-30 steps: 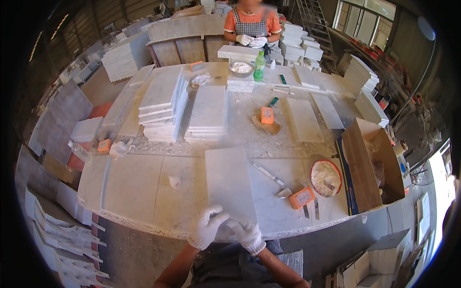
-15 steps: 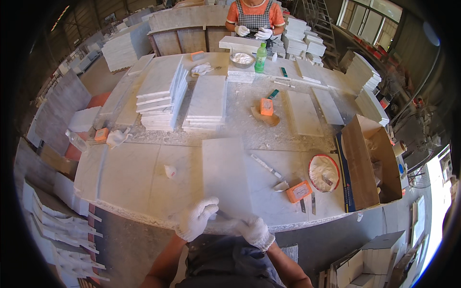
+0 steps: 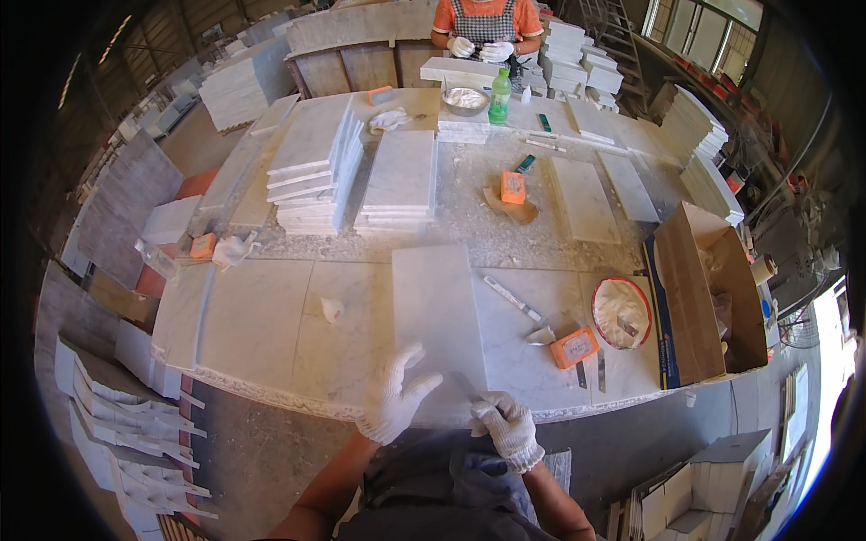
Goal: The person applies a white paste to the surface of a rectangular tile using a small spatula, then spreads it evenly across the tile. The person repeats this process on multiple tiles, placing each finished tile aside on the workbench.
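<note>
In front of me a long pale marble slab [image 3: 435, 307] lies on the workbench, its near end close to my hands. My left hand [image 3: 397, 398], in a white knitted glove, is open over the slab's near left side, fingers and thumb apart. To its right, my gloved right hand [image 3: 509, 431] is closed at the bench's near edge. A thin, dark, smeared shape reaches from its fingers toward the slab; I cannot tell what it is. To the right of the slab lie a putty knife [image 3: 512, 298], an orange box-shaped block [image 3: 575, 346] and a red-rimmed bowl [image 3: 621, 312] of pale paste.
An open cardboard box [image 3: 695, 302] stands at the bench's right end. Stacked slabs [image 3: 311, 167] rise at the far left, beside a lower stack [image 3: 397, 180]. A green bottle [image 3: 500, 96] stands at the back, where a co-worker [image 3: 487, 36] in white gloves faces me.
My hands have moved apart. The left has opened and spread its fingers; the right has shifted slightly right and stays closed. The whole view has shifted a little.
</note>
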